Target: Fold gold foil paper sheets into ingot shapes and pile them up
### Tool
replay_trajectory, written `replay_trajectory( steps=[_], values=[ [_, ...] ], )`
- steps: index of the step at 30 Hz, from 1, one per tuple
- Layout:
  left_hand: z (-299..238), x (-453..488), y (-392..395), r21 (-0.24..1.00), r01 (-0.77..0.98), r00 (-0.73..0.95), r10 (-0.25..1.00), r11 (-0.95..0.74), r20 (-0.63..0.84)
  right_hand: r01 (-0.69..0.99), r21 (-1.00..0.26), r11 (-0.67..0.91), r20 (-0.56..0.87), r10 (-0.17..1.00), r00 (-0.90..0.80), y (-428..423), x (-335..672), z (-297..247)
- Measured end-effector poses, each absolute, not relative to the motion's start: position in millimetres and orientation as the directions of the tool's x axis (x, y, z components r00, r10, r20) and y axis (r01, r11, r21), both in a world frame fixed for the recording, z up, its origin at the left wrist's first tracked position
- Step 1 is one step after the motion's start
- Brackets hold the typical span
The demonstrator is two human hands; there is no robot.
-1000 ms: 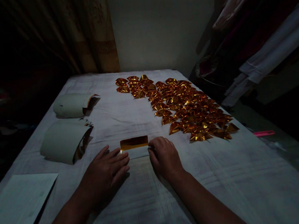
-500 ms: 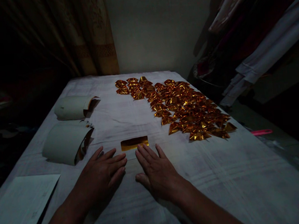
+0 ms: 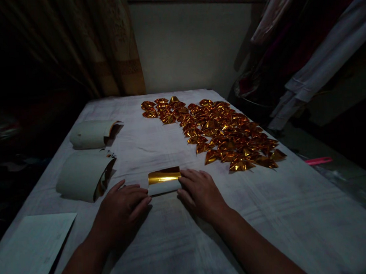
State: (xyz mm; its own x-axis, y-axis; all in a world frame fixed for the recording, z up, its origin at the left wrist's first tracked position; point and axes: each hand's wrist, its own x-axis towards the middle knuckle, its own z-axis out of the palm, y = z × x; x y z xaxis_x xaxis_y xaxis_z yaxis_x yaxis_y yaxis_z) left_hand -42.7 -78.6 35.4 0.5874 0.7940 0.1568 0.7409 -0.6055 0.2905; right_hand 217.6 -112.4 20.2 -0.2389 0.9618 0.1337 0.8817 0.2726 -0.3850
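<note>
A small sheet of gold foil paper point(image 3: 163, 175) lies in front of me, with a pale strip of its backing showing along the near side. My left hand point(image 3: 122, 209) is at its left end, fingers closed together and thumb close to the near corner. At the right end, my right hand point(image 3: 201, 192) has bent fingers and thumb holding the paper's edge. Folded gold foil pieces point(image 3: 220, 130) are spread in a large group beyond my right hand.
Two curved grey-white card pieces point(image 3: 84, 174) rest on the left of the white cloth point(image 3: 266, 223). A flat white sheet point(image 3: 30, 250) lies at the near left. A curtain point(image 3: 112, 45) hangs behind, clothes point(image 3: 310, 63) at the right. Something pink point(image 3: 318, 160) is beyond the right edge.
My right hand has moved from on top of the gold foil paper to its right end, its fingers now bent. A pale strip now shows along the paper's near side.
</note>
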Motion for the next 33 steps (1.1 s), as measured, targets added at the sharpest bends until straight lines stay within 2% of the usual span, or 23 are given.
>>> replay_trajectory(
  steps=[5,12,17,23,28,31,33],
  values=[
    [29.6,-25.8,-79.1,0.387,0.769,0.421,0.859,-0.508,0.291,0.833,-0.465,0.299,0.302,0.938,-0.168,-104.2,222.8,9.3],
    [11.4,-23.0,-73.3,0.387,0.763,0.373,0.842,-0.518,0.39,0.846,-0.442,0.298,0.351,0.925,-0.143,-102.1,222.4,-0.6],
    [7.6,-21.1,-67.8,0.403,0.739,0.403,0.834,-0.54,0.377,0.85,-0.455,0.265,0.33,0.937,-0.116,-96.4,220.0,-2.6],
    [-1.2,-21.3,-55.2,0.45,0.774,0.344,0.893,-0.445,0.29,0.824,-0.515,0.236,0.326,0.943,-0.067,-90.7,218.1,-7.3],
    [4.7,-18.0,-46.9,0.474,0.757,0.36,0.893,-0.45,0.272,0.793,-0.501,0.348,0.413,0.901,-0.135,-81.8,218.9,-2.9],
    [21.6,-15.6,-42.6,0.551,0.676,0.371,0.872,-0.489,0.318,0.728,-0.54,0.422,0.473,0.868,-0.152,-66.8,219.2,11.6],
    [34.7,-13.5,-36.1,0.651,0.623,0.336,0.9,-0.433,0.277,0.68,-0.605,0.415,0.471,0.875,-0.115,-51.2,217.9,24.3]
  ],
)
